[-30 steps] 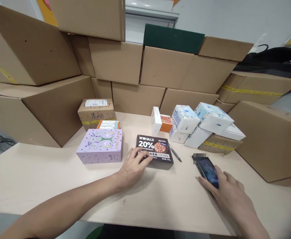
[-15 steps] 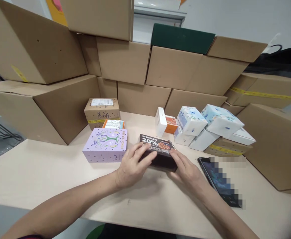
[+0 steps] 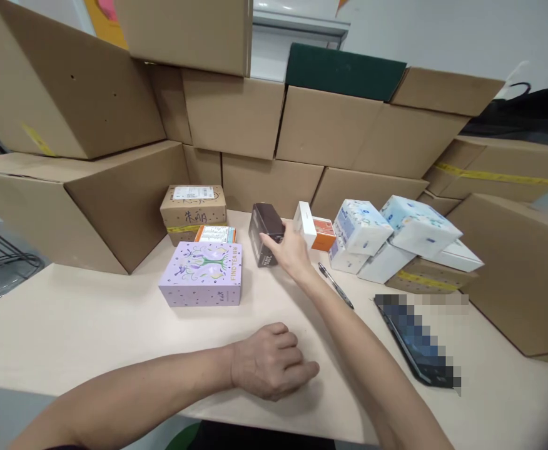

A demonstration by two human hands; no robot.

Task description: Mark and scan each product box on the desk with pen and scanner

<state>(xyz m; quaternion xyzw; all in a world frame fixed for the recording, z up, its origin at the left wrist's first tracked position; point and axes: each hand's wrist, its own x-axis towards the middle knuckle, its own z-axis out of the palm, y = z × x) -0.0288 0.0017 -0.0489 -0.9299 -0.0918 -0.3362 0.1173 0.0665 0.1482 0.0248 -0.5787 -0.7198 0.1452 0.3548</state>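
A dark brown box (image 3: 267, 226) stands on its narrow side on the table, beside a slim white box (image 3: 304, 225). My right hand (image 3: 289, 249) grips it from the right, with the thumb on the near side; part of the box is hidden behind the fingers. Close to the table's front edge rests my left hand (image 3: 274, 362), its fingers curled and nothing in them. A purple tea box (image 3: 203, 272) lies to the left of the dark box. Just right of my right forearm lies a pen (image 3: 336, 285).
Large cardboard boxes (image 3: 250, 115) form a wall behind and at both sides. An orange box (image 3: 323, 234) and wrapped tissue packs (image 3: 361, 228) stand at the right. A tablet (image 3: 410, 340) lies near the right forearm. A taped carton (image 3: 193, 212) sits behind the purple box.
The dark box has moved away from me to the back and been stood up, held by the right hand. My left hand has let go and drawn back toward the front edge.
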